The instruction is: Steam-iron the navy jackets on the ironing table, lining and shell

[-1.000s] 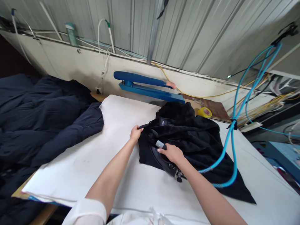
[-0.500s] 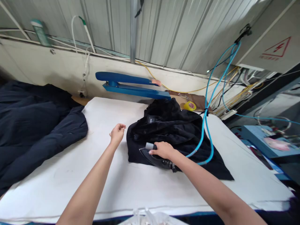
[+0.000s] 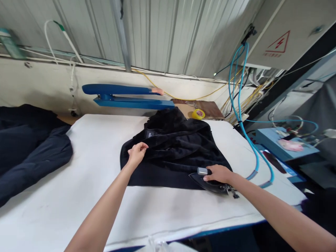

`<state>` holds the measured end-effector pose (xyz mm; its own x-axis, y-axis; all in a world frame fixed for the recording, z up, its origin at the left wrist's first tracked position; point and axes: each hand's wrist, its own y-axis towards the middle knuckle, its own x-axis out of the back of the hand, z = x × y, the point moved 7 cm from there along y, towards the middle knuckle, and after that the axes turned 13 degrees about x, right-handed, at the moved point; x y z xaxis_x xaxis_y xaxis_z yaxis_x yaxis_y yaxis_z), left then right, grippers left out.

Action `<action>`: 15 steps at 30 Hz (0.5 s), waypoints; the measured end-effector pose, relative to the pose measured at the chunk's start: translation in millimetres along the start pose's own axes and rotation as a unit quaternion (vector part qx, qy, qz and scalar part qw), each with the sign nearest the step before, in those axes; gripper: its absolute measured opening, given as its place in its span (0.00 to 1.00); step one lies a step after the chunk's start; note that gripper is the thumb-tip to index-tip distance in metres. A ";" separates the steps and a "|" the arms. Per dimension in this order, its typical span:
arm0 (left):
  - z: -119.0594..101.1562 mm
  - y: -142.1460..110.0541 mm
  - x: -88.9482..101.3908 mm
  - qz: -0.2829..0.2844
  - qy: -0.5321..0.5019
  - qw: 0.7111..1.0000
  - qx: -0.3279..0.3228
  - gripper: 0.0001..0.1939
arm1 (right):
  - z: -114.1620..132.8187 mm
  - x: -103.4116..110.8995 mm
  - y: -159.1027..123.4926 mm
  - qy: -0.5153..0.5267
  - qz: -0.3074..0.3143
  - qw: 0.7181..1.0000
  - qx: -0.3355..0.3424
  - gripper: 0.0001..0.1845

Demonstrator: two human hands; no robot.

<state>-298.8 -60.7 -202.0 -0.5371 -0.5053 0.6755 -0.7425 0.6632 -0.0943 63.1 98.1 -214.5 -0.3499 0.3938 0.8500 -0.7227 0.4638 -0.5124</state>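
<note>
A black garment (image 3: pixel 168 150) with a fuzzy inner side and a small label (image 3: pixel 149 134) lies spread on the white padded table (image 3: pixel 91 147). My right hand (image 3: pixel 219 174) grips the handle of an iron (image 3: pixel 210 183), which rests at the garment's front right edge, its tip pointing left. Above the garment's left part, below the label, is my left hand (image 3: pixel 138 153), its thumb and fingertips pinched together. Whether anything tiny is between them I cannot make out, nor whether the hand touches the cloth.
Blue hoses (image 3: pixel 244 129) hang from above and come down on the right, near the iron. A dark jacket (image 3: pixel 31 150) lies on the table's left. Behind the garment stand a blue sleeve board (image 3: pixel 128 96) and a yellow tape roll (image 3: pixel 198 114). An electrical cabinet (image 3: pixel 294 35) is at upper right.
The iron in my right hand has slid right along the garment's front edge. My left hand has moved from beside the garment to over its left part. The view has turned right.
</note>
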 end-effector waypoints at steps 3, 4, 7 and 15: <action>-21.6 -9.4 -28.0 0.016 0.024 1.000 -0.006 0.08 | -48.9 -7.5 -25.3 0.010 0.013 1.000 -0.023 0.38; -29.1 -12.4 -38.4 0.021 0.031 0.999 -0.008 0.08 | -63.9 -9.5 -33.5 0.014 0.017 0.999 -0.025 0.38; -52.9 -21.2 -73.4 0.044 0.055 0.997 -0.018 0.07 | -107.9 -13.4 -55.1 0.027 0.014 0.999 -0.031 0.35; -99.1 -46.1 -173.7 0.194 0.185 0.961 -0.060 0.14 | -182.5 -24.1 -70.8 0.046 -0.023 0.999 -0.012 0.24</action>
<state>-131.6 51.2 -242.5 -0.5688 0.0102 0.8224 -0.4517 0.8318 -0.3227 231.5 200.6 -221.0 -0.2589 0.4421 0.8588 -0.7220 0.5020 -0.4761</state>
